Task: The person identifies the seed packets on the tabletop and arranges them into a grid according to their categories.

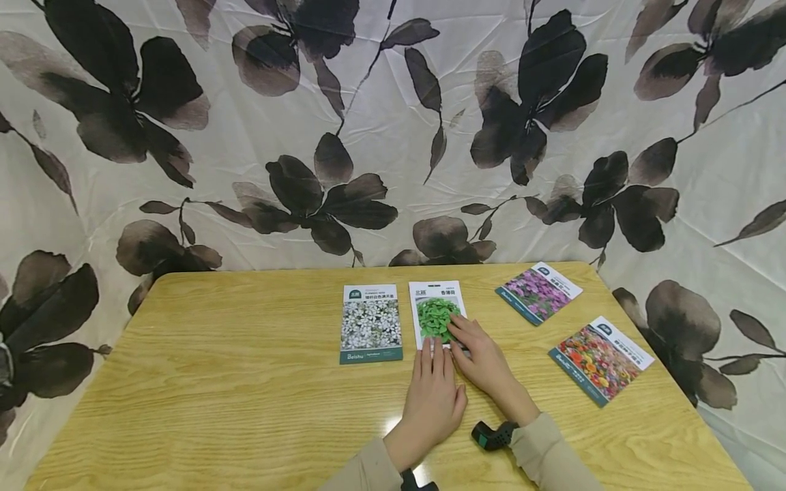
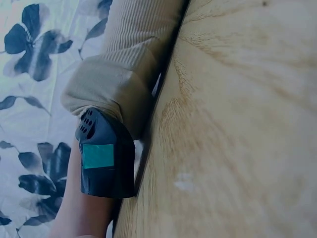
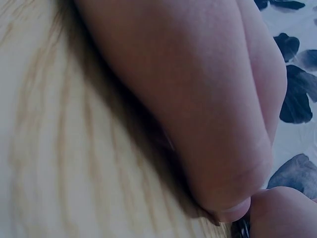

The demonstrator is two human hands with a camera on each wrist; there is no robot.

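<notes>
Where the green-leaf packet [image 1: 433, 312] lies: on the table [image 1: 215, 361], beside the white-flower packet [image 1: 371, 324].
Left hand [image 1: 432, 399], right hand [image 1: 487, 361]: fingers [image 1: 437, 356] extended, grasping nothing, touching it.
Packet skew: possible, I judge, from uneven pressure.

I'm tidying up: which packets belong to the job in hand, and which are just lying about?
In hand:
Green-leaf packet, touched by left hand and right hand

Untouched, seemingly just lying about:
White-flower packet
Purple-flower packet
Mixed-colour flower packet
</notes>
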